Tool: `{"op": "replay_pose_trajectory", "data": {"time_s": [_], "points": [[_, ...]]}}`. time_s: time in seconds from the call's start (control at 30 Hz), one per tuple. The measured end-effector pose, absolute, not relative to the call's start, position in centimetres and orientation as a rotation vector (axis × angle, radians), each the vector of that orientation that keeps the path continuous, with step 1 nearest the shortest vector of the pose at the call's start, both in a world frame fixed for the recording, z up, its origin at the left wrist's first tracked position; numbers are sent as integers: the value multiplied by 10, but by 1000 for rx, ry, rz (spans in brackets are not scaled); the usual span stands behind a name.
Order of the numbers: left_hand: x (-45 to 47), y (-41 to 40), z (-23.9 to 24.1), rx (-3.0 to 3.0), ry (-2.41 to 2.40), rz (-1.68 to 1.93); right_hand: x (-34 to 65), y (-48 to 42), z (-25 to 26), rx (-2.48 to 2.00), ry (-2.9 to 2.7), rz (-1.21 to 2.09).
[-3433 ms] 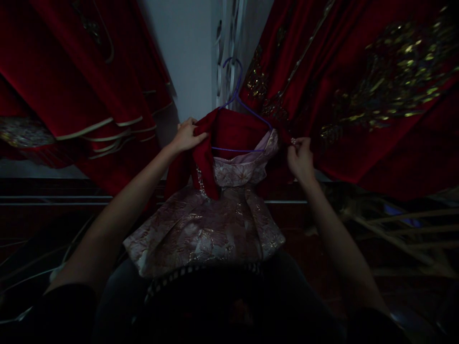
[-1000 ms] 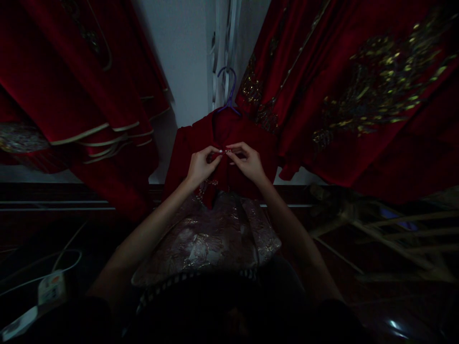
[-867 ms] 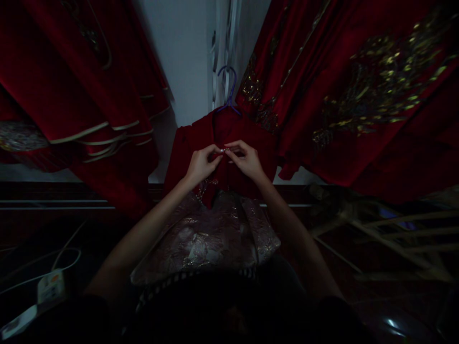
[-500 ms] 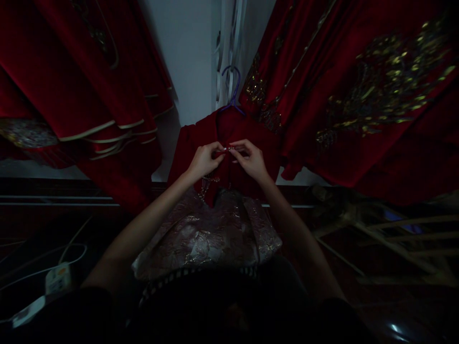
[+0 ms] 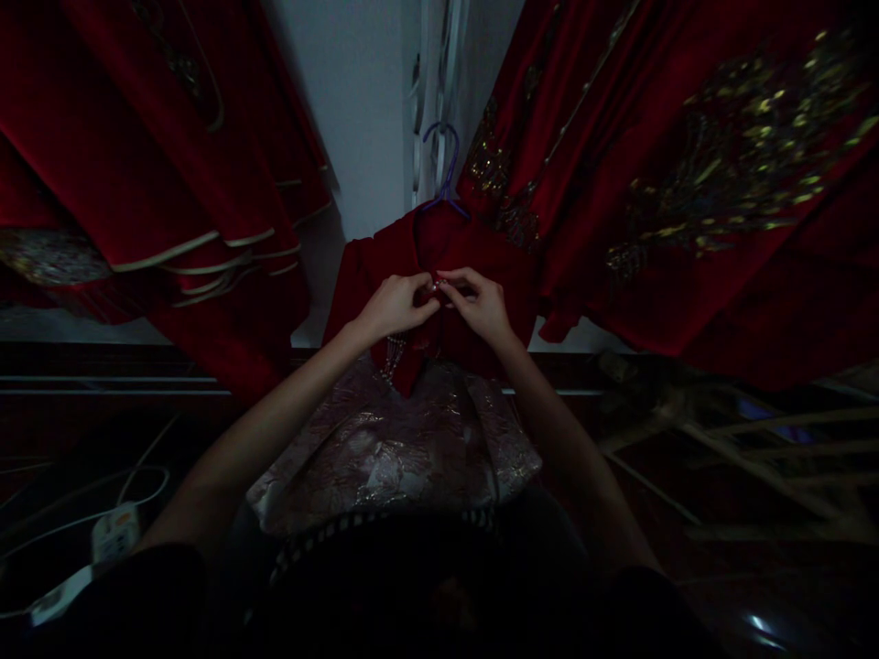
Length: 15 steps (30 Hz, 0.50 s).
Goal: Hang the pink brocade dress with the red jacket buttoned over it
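A dark red jacket [image 5: 371, 261] hangs in front of me on a purple hanger [image 5: 450, 174]. My left hand [image 5: 398, 304] is closed in a pinch at the middle of its front opening. From the other side my right hand [image 5: 481, 304] pinches the same spot, thumb and forefinger together. Between the fingertips shows a small shiny fastening [image 5: 435, 286], too small and dark to make out fully. Beaded trim [image 5: 393, 360] dangles below my left wrist. Under the jacket, pinkish brocade cloth [image 5: 405, 448] with a metallic sheen spreads over my lap.
Red garments with pale piping [image 5: 165, 252] hang at the left. On the right hangs red cloth with gold sequins [image 5: 755, 156]. A white power strip [image 5: 113, 531] with cords lies at lower left. A wooden rack or stool [image 5: 762, 458] stands in shadow at lower right.
My left hand has turned and shifted slightly right, bringing its fingers closer to the right hand's. The right hand stays almost in place.
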<state>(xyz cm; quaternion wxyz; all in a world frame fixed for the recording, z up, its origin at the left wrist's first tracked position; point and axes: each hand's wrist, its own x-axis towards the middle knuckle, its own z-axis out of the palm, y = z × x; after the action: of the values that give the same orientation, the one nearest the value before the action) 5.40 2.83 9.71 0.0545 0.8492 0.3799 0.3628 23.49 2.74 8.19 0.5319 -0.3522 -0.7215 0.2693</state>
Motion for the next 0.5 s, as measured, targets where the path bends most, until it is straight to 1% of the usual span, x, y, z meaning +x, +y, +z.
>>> {"op": "replay_pose_trajectory", "data": {"time_s": [0.27,0.5], "points": [[62,31,102,2627,1210,1114,239,29,83,-837,-1688,686],[64,27,98,2721,1268,1094,243,29,88,-802,-1730,612]]}}
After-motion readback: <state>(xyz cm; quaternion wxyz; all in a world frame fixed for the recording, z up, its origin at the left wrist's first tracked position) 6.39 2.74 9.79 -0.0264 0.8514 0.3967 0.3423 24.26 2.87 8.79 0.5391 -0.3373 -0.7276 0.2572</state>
